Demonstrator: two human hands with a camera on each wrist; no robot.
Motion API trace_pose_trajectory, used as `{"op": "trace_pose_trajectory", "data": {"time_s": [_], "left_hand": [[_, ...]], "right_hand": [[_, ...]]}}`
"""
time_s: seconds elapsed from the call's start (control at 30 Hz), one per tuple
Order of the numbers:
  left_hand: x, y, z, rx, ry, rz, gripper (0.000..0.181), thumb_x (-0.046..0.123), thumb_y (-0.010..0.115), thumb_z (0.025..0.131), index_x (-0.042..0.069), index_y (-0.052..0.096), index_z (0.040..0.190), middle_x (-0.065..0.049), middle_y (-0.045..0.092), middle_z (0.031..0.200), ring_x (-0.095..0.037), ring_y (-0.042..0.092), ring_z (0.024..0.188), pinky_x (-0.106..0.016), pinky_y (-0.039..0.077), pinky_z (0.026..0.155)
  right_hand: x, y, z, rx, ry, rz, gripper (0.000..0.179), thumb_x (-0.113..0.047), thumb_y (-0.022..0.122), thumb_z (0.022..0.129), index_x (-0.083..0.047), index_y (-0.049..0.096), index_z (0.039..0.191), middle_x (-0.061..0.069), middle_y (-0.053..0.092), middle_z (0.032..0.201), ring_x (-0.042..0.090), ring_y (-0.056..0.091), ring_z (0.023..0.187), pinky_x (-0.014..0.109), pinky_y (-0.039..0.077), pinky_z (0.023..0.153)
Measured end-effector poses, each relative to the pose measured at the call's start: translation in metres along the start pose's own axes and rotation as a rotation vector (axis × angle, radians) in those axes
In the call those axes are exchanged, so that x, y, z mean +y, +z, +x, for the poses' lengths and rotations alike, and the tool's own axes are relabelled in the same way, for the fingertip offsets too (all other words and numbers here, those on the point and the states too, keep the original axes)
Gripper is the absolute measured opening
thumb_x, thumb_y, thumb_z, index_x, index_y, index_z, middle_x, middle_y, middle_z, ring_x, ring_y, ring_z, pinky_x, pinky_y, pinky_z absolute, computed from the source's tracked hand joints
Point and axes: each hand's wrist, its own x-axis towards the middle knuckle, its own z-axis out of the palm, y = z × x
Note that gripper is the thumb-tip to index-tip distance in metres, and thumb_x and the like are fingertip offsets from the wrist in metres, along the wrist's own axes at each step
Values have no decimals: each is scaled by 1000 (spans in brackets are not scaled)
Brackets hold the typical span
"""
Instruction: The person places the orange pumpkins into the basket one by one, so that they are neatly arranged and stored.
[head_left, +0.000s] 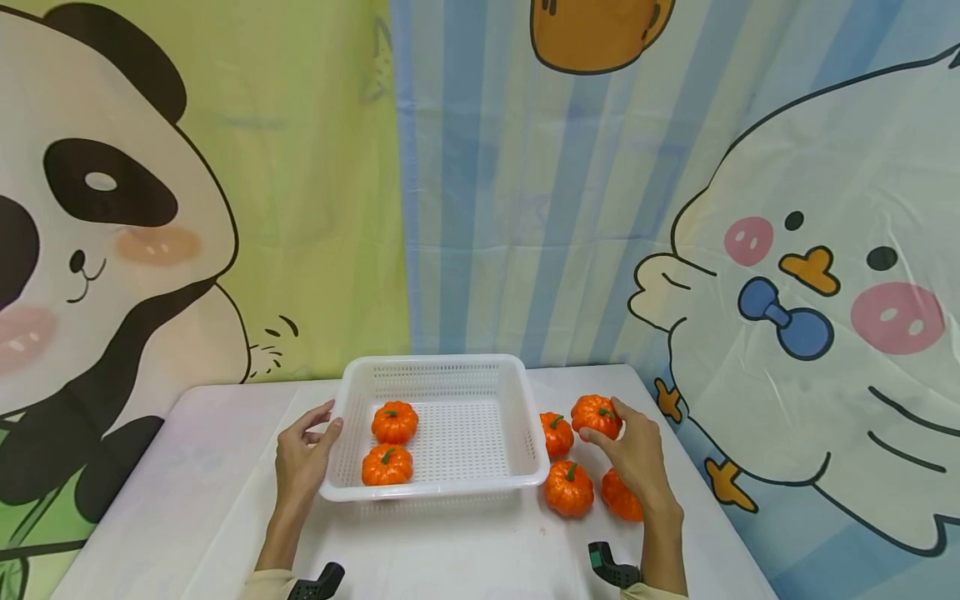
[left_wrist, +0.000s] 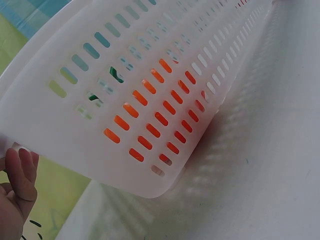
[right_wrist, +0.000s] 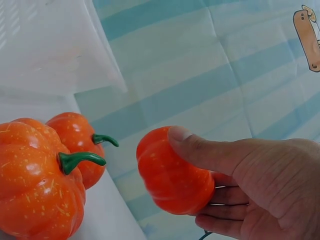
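At frame right, my right grip (head_left: 637, 450) pinched a pumpkin (head_left: 594, 415), likely light, stiff, slick, best held round its sides; whether my left grip (head_left: 300, 458) clasped the basket (head_left: 435, 489), I couldn't tell.

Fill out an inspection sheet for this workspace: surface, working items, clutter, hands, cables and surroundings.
Surface: white table.
Working items: white perforated plastic basket with two small orange pumpkins inside; three loose pumpkins on the table, right of it.
Clutter: nothing seen.
Hands: left hand at the basket's left rim, grip unclear; right hand holds a sixth pumpkin between thumb and fingers; black wrist devices on both.
Cables: nothing seen.
Surroundings: green panda-print curtain, blue-striped curtain.
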Motion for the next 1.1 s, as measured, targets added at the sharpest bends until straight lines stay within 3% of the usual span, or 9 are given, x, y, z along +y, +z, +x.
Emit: {"op": "trace_pose_trajectory", "data": {"time_s": [0.63, 1.1], "left_hand": [[0, 1, 1, 4, -2, 7, 43, 33, 71, 107, 20, 70, 148, -11, 72, 137, -13, 59, 94, -22, 45, 77], [-1, 1, 0, -2, -9, -1, 44, 33, 71, 107, 19, 70, 148, -12, 71, 138, -15, 61, 95, -20, 47, 75]], "right_hand": [[-32, -6, -3, 43, -97, -13, 89, -31, 90, 92, 7, 46, 160, 29, 52, 162, 51, 49, 152, 63, 45, 118], [-50, 6, -11, 20, -132, 17, 90, -38, 90, 91, 1, 49, 161, 23, 54, 164, 48, 49, 153, 63, 45, 118]]}}
